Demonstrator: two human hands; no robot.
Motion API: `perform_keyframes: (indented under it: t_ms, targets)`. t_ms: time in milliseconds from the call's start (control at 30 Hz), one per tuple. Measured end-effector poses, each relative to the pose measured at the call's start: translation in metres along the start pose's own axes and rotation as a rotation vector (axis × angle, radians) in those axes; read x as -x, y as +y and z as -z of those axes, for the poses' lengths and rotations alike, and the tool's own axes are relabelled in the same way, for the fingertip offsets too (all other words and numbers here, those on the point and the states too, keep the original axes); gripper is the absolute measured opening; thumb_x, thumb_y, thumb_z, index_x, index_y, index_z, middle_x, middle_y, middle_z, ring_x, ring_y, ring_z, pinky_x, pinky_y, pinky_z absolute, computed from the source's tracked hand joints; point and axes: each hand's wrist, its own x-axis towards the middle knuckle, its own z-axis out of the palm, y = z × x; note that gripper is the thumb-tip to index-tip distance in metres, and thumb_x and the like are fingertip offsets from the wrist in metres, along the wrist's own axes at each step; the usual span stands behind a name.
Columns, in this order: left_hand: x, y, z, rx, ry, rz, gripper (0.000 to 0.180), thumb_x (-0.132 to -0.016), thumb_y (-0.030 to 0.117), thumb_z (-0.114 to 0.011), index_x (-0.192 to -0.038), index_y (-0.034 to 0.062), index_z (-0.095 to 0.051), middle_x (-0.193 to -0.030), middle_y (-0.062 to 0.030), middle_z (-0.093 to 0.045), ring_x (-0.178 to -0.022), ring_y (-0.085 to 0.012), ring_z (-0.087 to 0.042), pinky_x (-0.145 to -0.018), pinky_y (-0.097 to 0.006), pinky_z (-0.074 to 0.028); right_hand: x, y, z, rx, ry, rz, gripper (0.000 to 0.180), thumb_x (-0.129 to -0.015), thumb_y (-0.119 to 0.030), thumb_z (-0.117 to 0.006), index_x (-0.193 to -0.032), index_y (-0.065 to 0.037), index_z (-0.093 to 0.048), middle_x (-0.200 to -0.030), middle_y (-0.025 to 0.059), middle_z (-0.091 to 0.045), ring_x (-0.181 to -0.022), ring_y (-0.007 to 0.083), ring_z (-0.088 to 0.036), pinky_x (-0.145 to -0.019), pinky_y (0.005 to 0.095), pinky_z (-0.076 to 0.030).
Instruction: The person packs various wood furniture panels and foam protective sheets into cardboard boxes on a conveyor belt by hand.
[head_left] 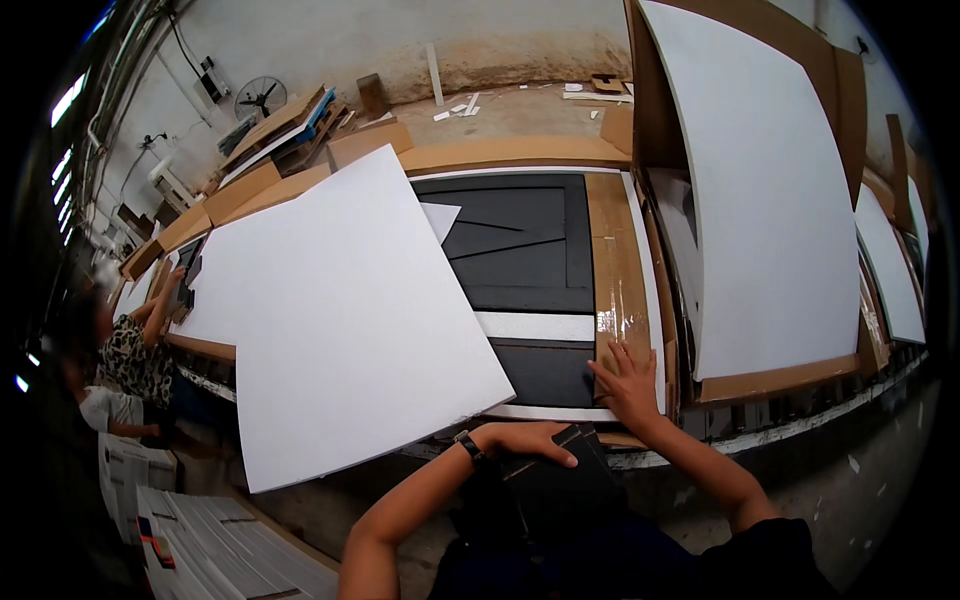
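Observation:
Close to my body, my left hand (540, 441) is closed over the top of a small stack of dark boards (562, 495). My right hand (628, 385) rests with spread fingers on the near end of a brown cardboard strip (622, 270), its fingertips by the edge of a dark grey panel (545, 375). That panel lies in a long open carton beside a larger dark grey panel (515, 240), and a white foam strip (535, 326) runs between them. A big white foam sheet (350, 330) lies askew over the carton's left part, overhanging the near edge.
At right, another white sheet (780, 220) stands upright in an open carton (780, 378). Two people work at the far left, one in a patterned top (137, 362). Stacked white boards (215, 545) lie at lower left. Pallets (285, 130) and a fan (261, 97) stand behind.

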Motion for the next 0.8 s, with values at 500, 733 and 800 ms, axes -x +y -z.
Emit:
perform_keyframes:
  t_ms: [500, 733, 800]
  targets:
    - [0.008, 0.002, 0.012, 0.291, 0.121, -0.543, 0.081, -0.067, 0.028, -0.067, -0.132, 0.0006, -0.027, -0.132, -0.0119, -0.036, -0.123, -0.0232, -0.033, -0.103, -0.032, -0.025, -0.040, -0.012, 0.101, -0.028, 0.775, -0.116, 0.024, -0.069, -0.027, -0.067, -0.093, -0.022, -0.065, -0.132, 0.0063, -0.039, -0.124, 0.0246, -0.034, -0.103, 0.0545, 0.002]
    - [-0.060, -0.029, 0.027, 1.211, 0.203, -0.828, 0.062, -0.078, 0.039, -0.058, -0.123, 0.0002, -0.041, -0.114, -0.0137, -0.053, -0.100, -0.0229, -0.054, -0.086, -0.033, -0.045, -0.064, -0.012, 0.136, -0.400, 0.554, -0.110, 0.052, -0.059, -0.032, -0.075, -0.103, -0.011, -0.056, -0.117, 0.0153, -0.049, -0.103, 0.0334, -0.051, -0.086, 0.0367, -0.042]
    - [-0.078, -0.031, 0.034, 1.200, 0.104, -1.011, 0.057, -0.081, 0.043, -0.054, -0.118, 0.0000, -0.045, -0.110, -0.0133, -0.056, -0.095, -0.0237, -0.057, -0.083, -0.033, -0.048, -0.053, -0.006, 0.125, -0.287, 0.552, -0.005, 0.044, -0.068, -0.028, -0.071, -0.104, -0.009, -0.055, -0.117, 0.0142, -0.050, -0.106, 0.0301, -0.050, -0.087, 0.0361, -0.041]
